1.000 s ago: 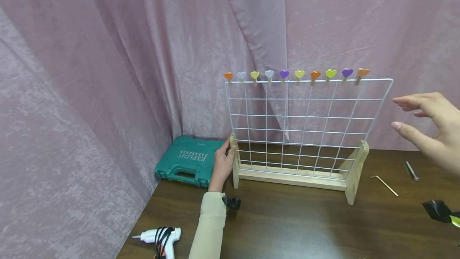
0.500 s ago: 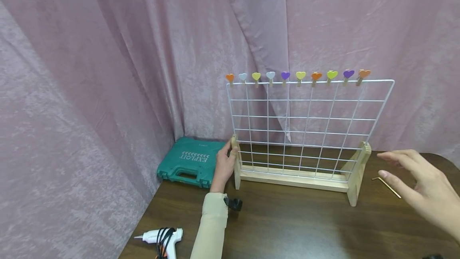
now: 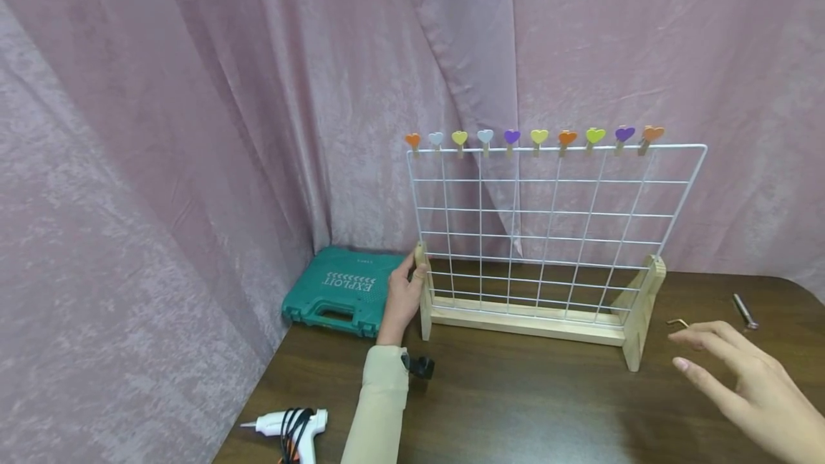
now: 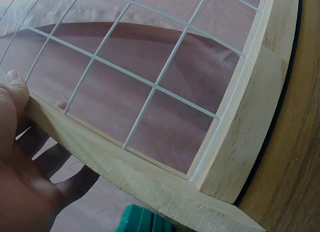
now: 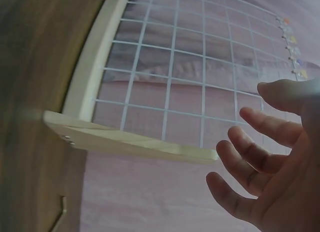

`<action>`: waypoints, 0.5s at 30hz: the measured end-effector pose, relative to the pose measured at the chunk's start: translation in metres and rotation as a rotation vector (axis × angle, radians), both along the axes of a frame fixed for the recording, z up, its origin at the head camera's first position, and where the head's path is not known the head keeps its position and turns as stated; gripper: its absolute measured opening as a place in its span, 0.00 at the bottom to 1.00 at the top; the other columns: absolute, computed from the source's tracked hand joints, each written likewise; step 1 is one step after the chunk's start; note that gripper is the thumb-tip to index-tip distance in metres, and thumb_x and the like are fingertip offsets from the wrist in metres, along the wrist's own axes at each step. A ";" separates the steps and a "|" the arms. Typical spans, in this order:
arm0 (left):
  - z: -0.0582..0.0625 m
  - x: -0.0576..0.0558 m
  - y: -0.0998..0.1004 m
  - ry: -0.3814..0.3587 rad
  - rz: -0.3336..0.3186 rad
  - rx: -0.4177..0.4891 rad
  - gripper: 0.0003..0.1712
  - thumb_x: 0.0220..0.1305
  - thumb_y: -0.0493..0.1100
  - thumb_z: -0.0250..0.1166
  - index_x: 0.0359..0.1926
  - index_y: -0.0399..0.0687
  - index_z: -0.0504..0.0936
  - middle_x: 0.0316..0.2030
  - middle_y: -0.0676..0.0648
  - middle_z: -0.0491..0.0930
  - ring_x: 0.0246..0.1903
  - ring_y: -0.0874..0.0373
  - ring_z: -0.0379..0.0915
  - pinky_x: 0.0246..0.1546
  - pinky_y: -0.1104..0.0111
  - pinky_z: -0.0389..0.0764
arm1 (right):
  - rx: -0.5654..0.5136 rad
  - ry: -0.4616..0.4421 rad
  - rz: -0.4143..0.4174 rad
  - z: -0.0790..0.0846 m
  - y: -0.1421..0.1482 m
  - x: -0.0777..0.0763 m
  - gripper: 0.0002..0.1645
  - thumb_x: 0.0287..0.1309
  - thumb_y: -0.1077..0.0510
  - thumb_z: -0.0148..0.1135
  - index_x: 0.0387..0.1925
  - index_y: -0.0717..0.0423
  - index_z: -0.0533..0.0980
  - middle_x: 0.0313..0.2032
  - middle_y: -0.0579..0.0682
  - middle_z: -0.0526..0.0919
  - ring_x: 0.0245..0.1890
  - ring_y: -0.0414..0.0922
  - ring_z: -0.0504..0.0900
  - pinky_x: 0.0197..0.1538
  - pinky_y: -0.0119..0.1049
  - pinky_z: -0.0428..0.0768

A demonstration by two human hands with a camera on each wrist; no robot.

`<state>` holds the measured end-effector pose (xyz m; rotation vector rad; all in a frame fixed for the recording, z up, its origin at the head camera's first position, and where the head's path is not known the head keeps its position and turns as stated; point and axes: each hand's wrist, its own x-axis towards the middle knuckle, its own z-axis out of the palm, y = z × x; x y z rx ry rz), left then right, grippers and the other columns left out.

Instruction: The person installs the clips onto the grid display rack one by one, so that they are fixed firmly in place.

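Observation:
A white wire grid (image 3: 677,145) stands in a pale wooden base (image 3: 528,325), leaning slightly back. Heart-shaped clothespins (image 3: 567,137) in several colours line its top wire. My left hand (image 3: 402,301) grips the base's left side post, thumb in front and fingers behind, as the left wrist view shows on the wood (image 4: 115,172). To the right of the base, my right hand (image 3: 750,385) hovers over the table with loosely bent fingers, holding nothing. A brass hex key (image 3: 678,321) lies partly hidden behind it; the right wrist view shows the hex key (image 5: 62,212) too.
A green plastic case (image 3: 341,292) lies left of the base. A white glue gun (image 3: 296,427) with its black cord wound round it is at front left. A metal rod (image 3: 745,311) lies at the right. Pink curtains (image 3: 193,163) hang behind the brown table (image 3: 515,399).
My right hand has come down from beside the grid's upper right to low over the table, now covering most of the hex key. My left hand keeps its hold on the post.

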<state>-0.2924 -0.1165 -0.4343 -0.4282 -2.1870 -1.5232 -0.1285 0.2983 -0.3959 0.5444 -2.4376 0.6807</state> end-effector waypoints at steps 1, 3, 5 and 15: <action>0.000 0.000 0.000 -0.001 0.000 0.002 0.23 0.67 0.38 0.54 0.61 0.35 0.68 0.54 0.36 0.74 0.58 0.45 0.65 0.57 0.56 0.66 | 0.009 -0.006 0.004 -0.003 0.000 0.001 0.25 0.43 0.66 0.70 0.45 0.44 0.77 0.46 0.35 0.72 0.45 0.20 0.63 0.37 0.14 0.64; -0.001 -0.001 -0.001 0.002 0.000 0.005 0.23 0.67 0.38 0.54 0.62 0.35 0.68 0.53 0.36 0.74 0.58 0.46 0.65 0.57 0.56 0.66 | 0.021 -0.012 0.025 -0.009 0.002 0.003 0.25 0.43 0.65 0.71 0.44 0.44 0.77 0.45 0.36 0.73 0.46 0.20 0.63 0.39 0.14 0.63; -0.001 -0.002 -0.002 0.005 -0.004 0.005 0.23 0.67 0.38 0.54 0.62 0.36 0.68 0.53 0.36 0.75 0.57 0.46 0.66 0.56 0.55 0.67 | 0.047 -0.001 0.055 -0.017 0.004 0.003 0.25 0.41 0.65 0.72 0.43 0.43 0.77 0.44 0.35 0.73 0.46 0.22 0.65 0.41 0.15 0.63; -0.003 -0.003 -0.001 0.007 -0.011 0.013 0.23 0.67 0.38 0.54 0.62 0.35 0.68 0.54 0.36 0.73 0.58 0.45 0.65 0.56 0.56 0.67 | 0.232 -0.036 0.335 -0.070 0.026 0.003 0.28 0.30 0.58 0.78 0.39 0.40 0.77 0.38 0.28 0.72 0.36 0.29 0.71 0.29 0.20 0.67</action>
